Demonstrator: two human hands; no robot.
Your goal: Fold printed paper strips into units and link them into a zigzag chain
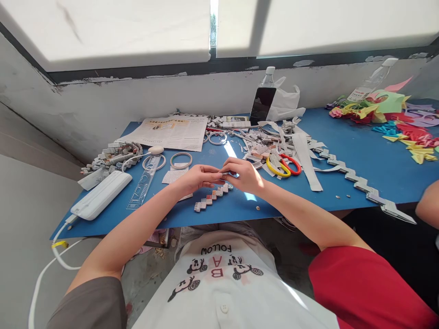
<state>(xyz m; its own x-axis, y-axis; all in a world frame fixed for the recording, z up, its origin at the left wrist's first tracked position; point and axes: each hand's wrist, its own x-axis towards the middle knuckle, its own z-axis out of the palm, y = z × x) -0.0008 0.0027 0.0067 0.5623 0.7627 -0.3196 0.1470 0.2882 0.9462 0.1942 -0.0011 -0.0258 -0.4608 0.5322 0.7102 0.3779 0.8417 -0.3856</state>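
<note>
1. Left hand [196, 177] and right hand [244, 174] meet fingertip to fingertip above the blue table [377, 164]; both pinch closed on the top end of a folded paper chain [213, 197].
2. The chain hangs from the pinch point down and to the left, in a zigzag; its lower end rests on the table just below the left hand.
3. The exact bit held between the fingertips is too small to make out.
4. Just right of the right hand: scissors [283, 165] with yellow and red handles, lying on a heap of cut paper strips [270, 141].
5. Left of the left hand: a small paper slip [174, 175], two rings [181, 160], a clear ruler [143, 185], then a white power bank [101, 194] with its cable.
6. Further back: a newspaper sheet [169, 132], a phone [262, 105] propped against a bottle [268, 77].
7. A longer folded chain [360, 183] runs along the right side; coloured paper shapes [398, 119] sit at the far right corner.
8. Another person's arm [428, 205] shows at the right edge.
</note>
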